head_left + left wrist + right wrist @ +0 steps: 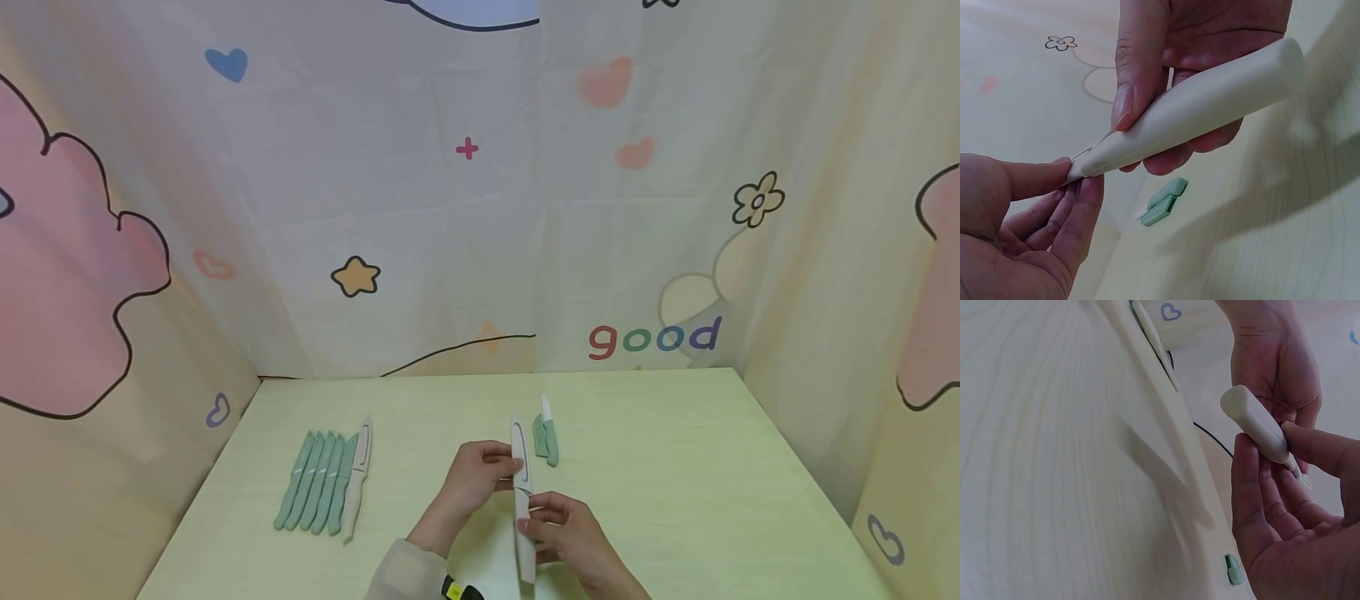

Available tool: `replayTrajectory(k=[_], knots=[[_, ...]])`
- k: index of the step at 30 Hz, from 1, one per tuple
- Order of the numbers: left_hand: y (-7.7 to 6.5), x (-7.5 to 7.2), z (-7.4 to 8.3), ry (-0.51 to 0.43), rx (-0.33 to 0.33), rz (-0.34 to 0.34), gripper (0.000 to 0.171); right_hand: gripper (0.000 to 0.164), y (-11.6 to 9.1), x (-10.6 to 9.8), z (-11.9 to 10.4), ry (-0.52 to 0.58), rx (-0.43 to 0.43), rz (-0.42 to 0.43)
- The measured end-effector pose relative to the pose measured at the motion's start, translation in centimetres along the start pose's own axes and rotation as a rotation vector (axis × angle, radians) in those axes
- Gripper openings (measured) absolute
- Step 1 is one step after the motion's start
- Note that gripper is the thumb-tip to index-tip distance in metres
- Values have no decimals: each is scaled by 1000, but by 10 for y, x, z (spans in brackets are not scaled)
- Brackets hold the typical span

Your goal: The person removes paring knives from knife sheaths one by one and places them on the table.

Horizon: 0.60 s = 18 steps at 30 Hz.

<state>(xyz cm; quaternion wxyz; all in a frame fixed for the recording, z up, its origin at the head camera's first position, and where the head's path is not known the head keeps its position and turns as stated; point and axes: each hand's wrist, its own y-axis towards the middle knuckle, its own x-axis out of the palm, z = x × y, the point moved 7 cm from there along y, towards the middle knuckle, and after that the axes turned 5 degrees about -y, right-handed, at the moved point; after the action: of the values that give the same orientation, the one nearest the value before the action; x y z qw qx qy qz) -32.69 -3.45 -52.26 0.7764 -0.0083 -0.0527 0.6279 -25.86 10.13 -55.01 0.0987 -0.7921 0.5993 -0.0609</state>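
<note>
Both hands hold a white knife (524, 546) in a white blade sheath (520, 442), lifted over the table with its tip pointing away from me. My left hand (478, 477) pinches the sheathed part between thumb and fingers. Lower down, my right hand (570, 533) grips the handle, thumb on one side and fingers on the other. In the left wrist view the handle (1210, 103) runs out past the right hand's fingers. The right wrist view shows the handle's butt end (1238, 403) close up. How far the blade sits in the sheath is hidden.
A small green knife (551, 442) with a bare white blade lies beyond the hands, beside its green sheath (539, 436). Several green-handled knives (315, 483) lie in a row at the left, a sheathed white knife (356, 487) at their right end. A printed curtain (450, 208) encloses the table (675, 467).
</note>
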Motion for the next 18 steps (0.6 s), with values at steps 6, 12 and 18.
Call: replayTrajectory(k=[6, 12, 18], knots=[[-5, 3, 8, 7, 0, -3, 22, 40, 1, 0, 2, -1, -7, -11], [-20, 8, 31, 10, 5, -18, 22, 39, 2, 0, 4, -4, 6, -5], [-23, 9, 35, -3, 7, -21, 22, 39, 1, 1, 4, -9, 12, -5]])
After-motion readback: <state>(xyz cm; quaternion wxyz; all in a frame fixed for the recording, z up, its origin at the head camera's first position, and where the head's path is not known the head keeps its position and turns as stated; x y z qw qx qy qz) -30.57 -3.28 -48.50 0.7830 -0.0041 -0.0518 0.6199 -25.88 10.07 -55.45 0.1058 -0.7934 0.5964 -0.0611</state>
